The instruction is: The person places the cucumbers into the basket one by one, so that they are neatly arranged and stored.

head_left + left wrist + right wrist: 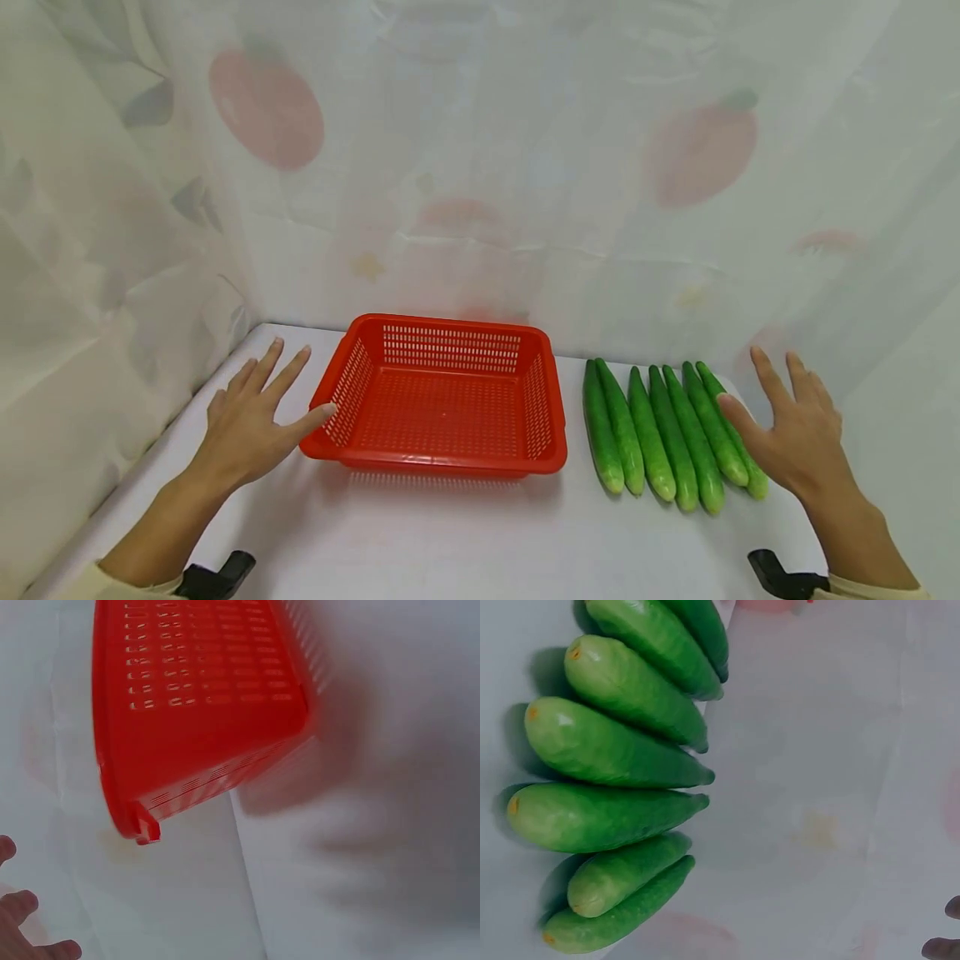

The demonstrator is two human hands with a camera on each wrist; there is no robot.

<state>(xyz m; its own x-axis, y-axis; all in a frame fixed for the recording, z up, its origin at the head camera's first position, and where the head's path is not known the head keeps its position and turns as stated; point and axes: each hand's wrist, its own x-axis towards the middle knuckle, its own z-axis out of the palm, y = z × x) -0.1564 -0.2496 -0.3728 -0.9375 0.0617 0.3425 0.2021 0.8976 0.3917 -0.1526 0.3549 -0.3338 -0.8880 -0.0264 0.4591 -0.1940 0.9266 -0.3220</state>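
Observation:
A red plastic basket (442, 462) with slotted walls stands on the white table, nothing inside it. To its right several green cucumbers (651, 437) lie side by side in a row, their paler ends toward me. My left hand (247, 421) hovers by the basket's left side with fingers spread and holds nothing; the thumb overlaps the rim in the head view. Over the right end of the row is my right hand (802, 429), fingers apart, also holding nothing. The left wrist view has the basket's outer wall (202, 712) close up. Cucumbers (615, 742) fill the left of the right wrist view.
White sheeting (480, 167) with faded strawberry prints hangs behind the table (420, 542), and more sheeting (90, 292) closes off the left side. A pale wall (907, 400) stands at the right. Black straps with mounts (217, 575) sit at both wrists.

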